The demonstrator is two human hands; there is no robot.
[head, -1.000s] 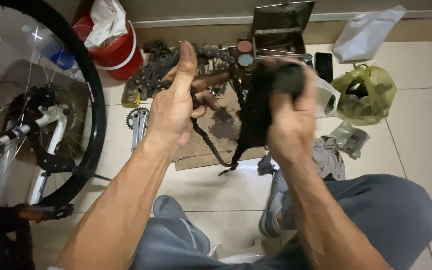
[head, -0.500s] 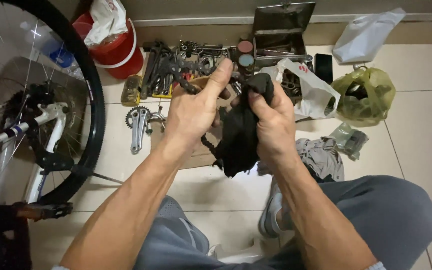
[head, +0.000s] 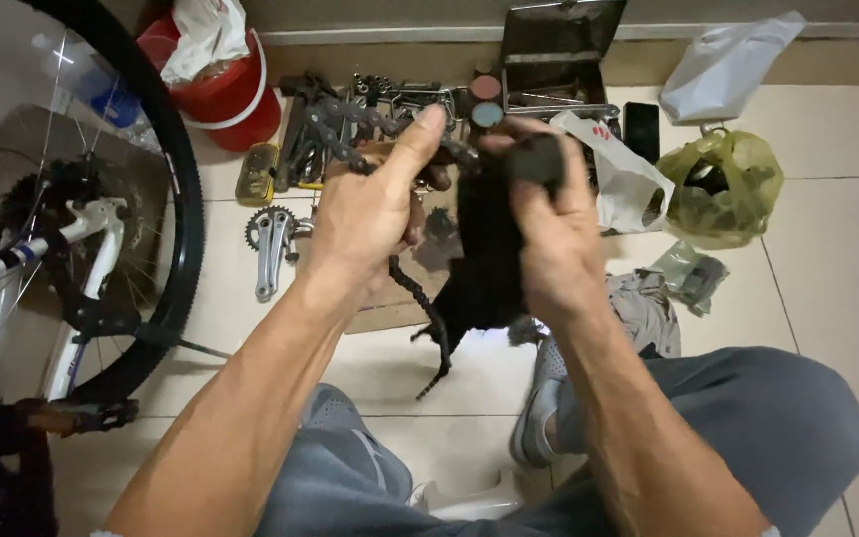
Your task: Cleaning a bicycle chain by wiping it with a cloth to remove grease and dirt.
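Observation:
My left hand (head: 375, 214) grips a greasy black bicycle chain (head: 428, 318) that hangs down from the fist and dangles above the tiled floor. My right hand (head: 549, 234) is closed around a black rag (head: 484, 264), which is wrapped about the chain just right of my left hand. Both hands are held up in front of me, close together, above a piece of brown cardboard (head: 385, 313) on the floor. My knees in grey trousers frame the bottom of the view.
A bicycle wheel and white frame (head: 101, 249) stand at left. A red bucket (head: 221, 85), a crank arm with chainring (head: 270, 244), scattered tools (head: 390, 99), an open metal toolbox (head: 559, 50), a white bag (head: 723, 65), a green bag (head: 723, 184) and grey cloth (head: 648, 308) lie around.
Both hands have risen slightly and drawn together. The rag has slid along the chain, and a longer piece of chain now hangs below my left hand.

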